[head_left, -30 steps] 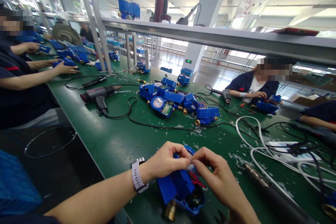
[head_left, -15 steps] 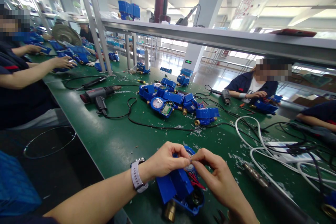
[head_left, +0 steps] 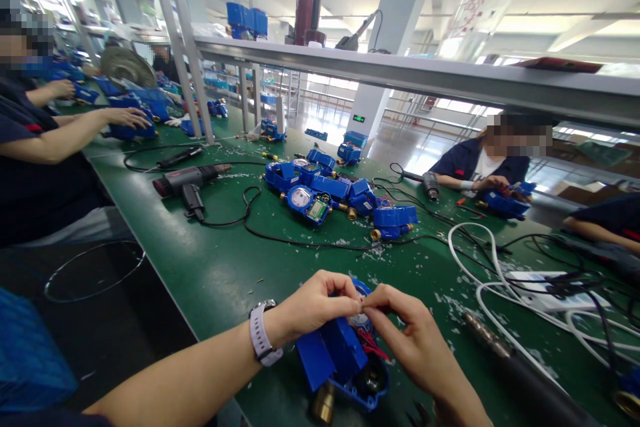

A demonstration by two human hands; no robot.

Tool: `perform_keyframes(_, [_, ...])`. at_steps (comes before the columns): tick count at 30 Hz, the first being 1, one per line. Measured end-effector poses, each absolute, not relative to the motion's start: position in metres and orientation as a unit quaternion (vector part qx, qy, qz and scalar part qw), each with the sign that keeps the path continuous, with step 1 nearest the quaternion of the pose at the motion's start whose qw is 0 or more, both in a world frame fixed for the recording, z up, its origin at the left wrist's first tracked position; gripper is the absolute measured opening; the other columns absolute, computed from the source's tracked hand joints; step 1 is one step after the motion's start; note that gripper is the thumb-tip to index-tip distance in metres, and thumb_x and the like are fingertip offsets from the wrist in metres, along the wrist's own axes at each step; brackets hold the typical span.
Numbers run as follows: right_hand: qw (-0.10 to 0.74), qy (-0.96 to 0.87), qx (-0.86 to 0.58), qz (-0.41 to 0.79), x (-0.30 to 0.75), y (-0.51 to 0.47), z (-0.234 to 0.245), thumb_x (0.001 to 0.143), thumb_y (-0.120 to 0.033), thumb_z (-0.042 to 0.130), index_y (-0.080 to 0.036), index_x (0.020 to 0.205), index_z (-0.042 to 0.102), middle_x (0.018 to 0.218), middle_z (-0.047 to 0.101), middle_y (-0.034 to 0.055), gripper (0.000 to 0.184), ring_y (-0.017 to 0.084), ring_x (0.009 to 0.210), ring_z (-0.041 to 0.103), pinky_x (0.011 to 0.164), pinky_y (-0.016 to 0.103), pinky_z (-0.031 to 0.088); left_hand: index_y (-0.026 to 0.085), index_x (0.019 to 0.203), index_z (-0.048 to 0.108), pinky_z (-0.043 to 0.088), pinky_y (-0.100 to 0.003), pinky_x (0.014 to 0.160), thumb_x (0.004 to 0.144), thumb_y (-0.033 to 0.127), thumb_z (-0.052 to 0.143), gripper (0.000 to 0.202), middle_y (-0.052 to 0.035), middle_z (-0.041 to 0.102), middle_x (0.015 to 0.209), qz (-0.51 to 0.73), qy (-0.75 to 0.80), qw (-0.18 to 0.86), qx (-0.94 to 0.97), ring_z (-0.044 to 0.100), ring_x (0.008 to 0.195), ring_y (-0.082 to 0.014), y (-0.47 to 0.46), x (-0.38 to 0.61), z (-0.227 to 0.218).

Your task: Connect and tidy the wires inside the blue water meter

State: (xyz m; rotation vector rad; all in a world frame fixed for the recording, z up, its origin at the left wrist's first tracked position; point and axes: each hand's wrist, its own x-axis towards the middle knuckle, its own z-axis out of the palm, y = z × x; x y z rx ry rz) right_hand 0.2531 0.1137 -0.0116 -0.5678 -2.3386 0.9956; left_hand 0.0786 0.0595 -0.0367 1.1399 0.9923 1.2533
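A blue water meter [head_left: 345, 360] with a brass fitting and red wires lies on the green bench [head_left: 220, 267] at the bottom centre. My left hand [head_left: 315, 303], with a pale watch at the wrist, and my right hand [head_left: 410, 340] meet just above it. Both pinch something small and thin between thumb and fingertips; I cannot make out what it is. The meter's cover stands open beneath my fingers.
Several blue meters [head_left: 330, 193] lie heaped mid-bench among black cables. A power drill [head_left: 187, 181] rests at the left. White cable [head_left: 495, 280] and a dark tool handle [head_left: 520, 367] lie at the right. Other people work at the left and far right.
My hands stay pinched together over the meter with only slight finger shifts. The person at the left has moved a hand on their blue part.
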Motion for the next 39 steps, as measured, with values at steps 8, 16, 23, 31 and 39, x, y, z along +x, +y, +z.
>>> perform_keyframes(8, [0.271,-0.859,-0.229,0.368,0.253,0.114,-0.013,0.092,-0.024,0.054,-0.021,0.084,0.064,0.078,0.065,-0.0026,0.014,0.012,0.071,0.059,0.066,0.022,0.042,0.013,0.062,0.06,0.039,-0.02,0.057,0.065,0.027,0.068,0.017,0.0024,0.055,0.059,0.522,0.436,0.55,0.485,0.046,0.056,-0.0082,0.059,0.077,-0.035])
perform_keyframes(16, [0.275,-0.857,-0.231,0.369,0.256,0.115,-0.011,0.093,-0.025,0.053,-0.021,0.08,0.063,0.076,0.064,-0.003,0.016,0.012,0.071,0.058,0.066,0.021,0.042,0.012,0.067,0.062,0.041,-0.022,0.059,0.069,0.034,0.069,0.023,-0.0002,0.059,0.064,0.515,0.451,0.537,0.493,0.05,0.059,-0.0104,0.059,0.078,-0.034])
perform_keyframes(23, [0.279,-0.85,-0.245,0.374,0.258,0.115,-0.012,0.092,-0.028,0.053,-0.02,0.079,0.062,0.074,0.062,-0.0018,0.019,0.013,0.069,0.057,0.064,0.022,0.042,0.02,0.085,0.067,0.021,-0.05,0.111,0.079,0.028,0.067,0.01,0.0007,0.068,0.084,0.472,0.542,0.299,0.628,0.062,0.084,-0.0166,0.049,0.076,-0.028])
perform_keyframes(31, [0.285,-0.848,-0.248,0.37,0.256,0.113,-0.008,0.091,-0.029,0.054,-0.02,0.078,0.064,0.073,0.064,-0.0011,0.02,0.014,0.067,0.057,0.063,0.022,0.042,0.023,0.082,0.065,0.006,-0.055,0.115,0.079,0.021,0.064,0.004,-0.0021,0.062,0.112,0.443,0.535,0.14,0.706,0.058,0.11,-0.0199,0.047,0.074,-0.02])
perform_keyframes(39, [0.265,-0.853,-0.248,0.375,0.256,0.111,-0.005,0.091,-0.027,0.051,-0.019,0.073,0.058,0.07,0.06,-0.0006,0.021,0.014,0.065,0.054,0.062,0.023,0.041,0.017,0.069,0.058,0.037,-0.038,0.098,0.075,0.018,0.059,0.006,-0.0052,0.061,0.1,0.5,0.478,0.267,0.671,0.057,0.097,-0.0208,0.055,0.077,-0.01])
